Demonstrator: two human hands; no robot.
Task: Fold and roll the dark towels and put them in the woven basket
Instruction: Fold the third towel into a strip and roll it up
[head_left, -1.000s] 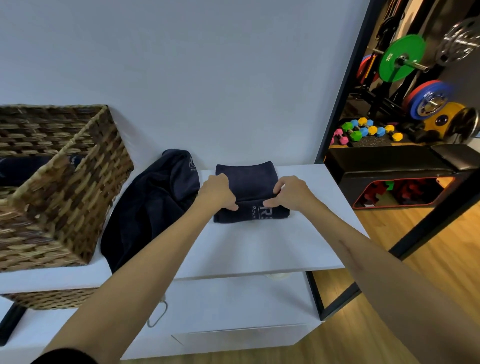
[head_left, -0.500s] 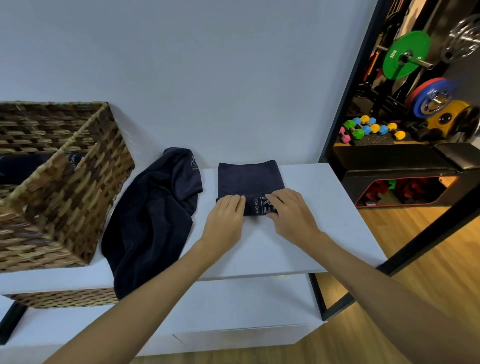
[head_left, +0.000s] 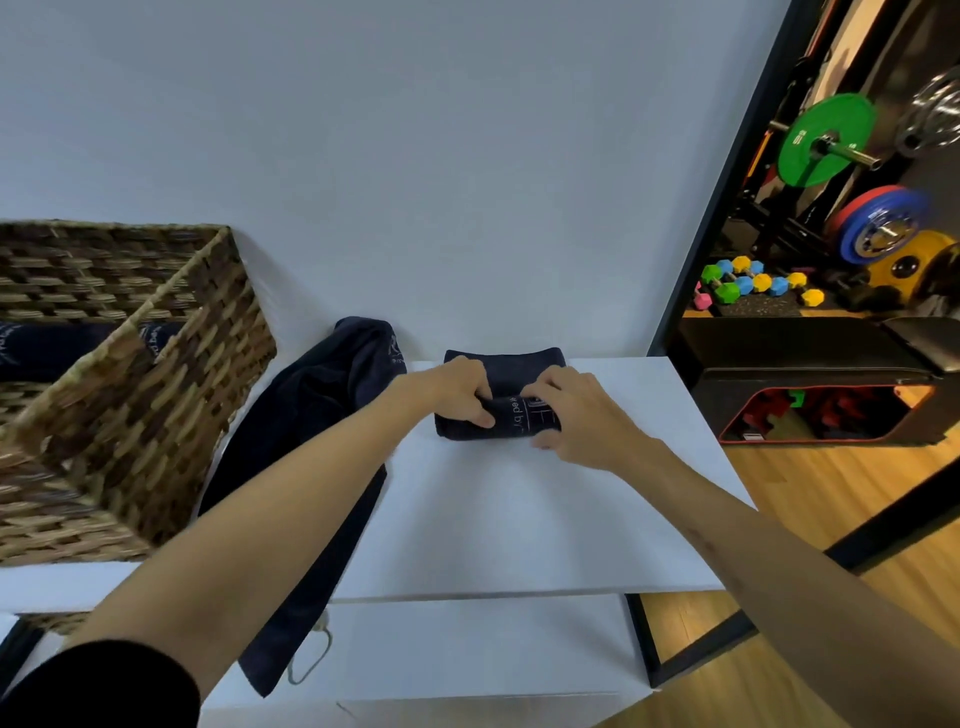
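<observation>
Right now the folded dark towel (head_left: 503, 400) lies near the back edge of the white table (head_left: 498, 519), close to the wall, its near end turned up into a thick roll with white lettering showing on it. Both hands are on that roll: the left hand (head_left: 457, 389) has its fingers (head_left: 480, 415) curled over the roll's left part, gripping it, and the right hand (head_left: 576, 410) has its fingers curled over the right part, thumb low at the near side. Just left of it a second dark towel (head_left: 311, 415) lies loose and crumpled, draped over the table's front edge and hanging down. Further left stands the woven basket (head_left: 156, 415), tilted in this view, with dark towels inside it (head_left: 52, 348). Off to the right, through a dark-framed opening, are a green weight plate (head_left: 823, 145), coloured dumbbells (head_left: 748, 283) and a black bench (head_left: 810, 343) on a wooden floor (head_left: 831, 519).
</observation>
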